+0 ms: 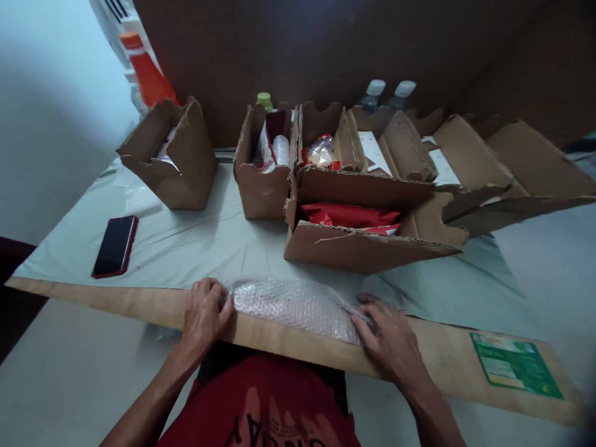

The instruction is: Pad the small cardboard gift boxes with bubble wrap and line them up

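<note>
A strip of clear bubble wrap (291, 308) lies along the front edge of the table, spread between my two hands. My left hand (206, 311) pinches its left end, fingers curled and pressed together. At the opposite end, my right hand (387, 334) grips the wrap between thumb and fingers, where an edge of it lifts slightly. Just beyond the wrap stands a long low cardboard box (372, 247) with red packets (349, 215) inside.
A dark phone with a red case (114, 246) lies at left. Several open cardboard boxes (268, 195) line the back, one holding a shiny packet (321, 151). An orange-red bottle (149, 75) stands behind the left box (191, 168). A green label (515, 364) is at front right.
</note>
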The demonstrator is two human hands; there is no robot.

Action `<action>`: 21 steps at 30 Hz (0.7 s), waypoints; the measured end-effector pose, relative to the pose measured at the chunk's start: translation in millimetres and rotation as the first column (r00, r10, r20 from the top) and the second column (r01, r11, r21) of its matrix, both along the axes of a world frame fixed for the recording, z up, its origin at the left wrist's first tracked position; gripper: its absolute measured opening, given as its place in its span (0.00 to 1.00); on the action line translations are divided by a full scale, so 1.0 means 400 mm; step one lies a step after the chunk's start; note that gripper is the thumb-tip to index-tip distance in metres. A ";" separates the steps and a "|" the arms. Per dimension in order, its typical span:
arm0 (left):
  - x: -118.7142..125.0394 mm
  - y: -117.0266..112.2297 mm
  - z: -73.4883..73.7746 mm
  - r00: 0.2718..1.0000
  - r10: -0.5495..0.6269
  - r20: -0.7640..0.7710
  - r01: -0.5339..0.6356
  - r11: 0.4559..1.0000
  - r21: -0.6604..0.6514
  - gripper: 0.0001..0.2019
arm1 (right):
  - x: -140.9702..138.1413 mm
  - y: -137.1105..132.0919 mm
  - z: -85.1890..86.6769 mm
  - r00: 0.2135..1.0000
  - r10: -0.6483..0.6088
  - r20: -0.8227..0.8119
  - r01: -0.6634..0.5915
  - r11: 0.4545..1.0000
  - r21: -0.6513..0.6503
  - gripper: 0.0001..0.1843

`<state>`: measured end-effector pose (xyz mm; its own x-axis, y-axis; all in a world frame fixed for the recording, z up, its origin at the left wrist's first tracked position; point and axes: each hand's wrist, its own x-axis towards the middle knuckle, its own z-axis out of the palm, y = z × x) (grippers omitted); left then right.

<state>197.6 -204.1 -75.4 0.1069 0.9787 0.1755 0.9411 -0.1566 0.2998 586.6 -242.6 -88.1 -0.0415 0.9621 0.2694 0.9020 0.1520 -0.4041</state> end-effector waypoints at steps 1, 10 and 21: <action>-0.001 0.003 0.004 0.998 0.016 0.056 -0.015 1.000 -0.020 0.06 | -0.007 -0.019 0.015 0.997 -0.010 -0.070 0.008 1.000 -0.026 0.14; -0.039 0.222 0.129 0.988 -0.093 0.121 0.090 0.996 0.028 0.10 | -0.264 -0.134 0.045 0.753 -0.054 -0.656 -0.216 0.921 -0.323 0.38; 0.001 0.222 0.061 0.926 -0.271 0.264 0.249 0.962 0.113 0.28 | -0.338 -0.101 0.098 0.631 -0.073 -0.773 -0.459 0.767 -0.448 0.17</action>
<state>197.9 -115.5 -50.9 0.2927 0.9055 0.3073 0.7465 -0.4172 0.5182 451.5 -282.9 -49.0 -0.2996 0.9129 -0.2773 0.2462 -0.2068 -0.9469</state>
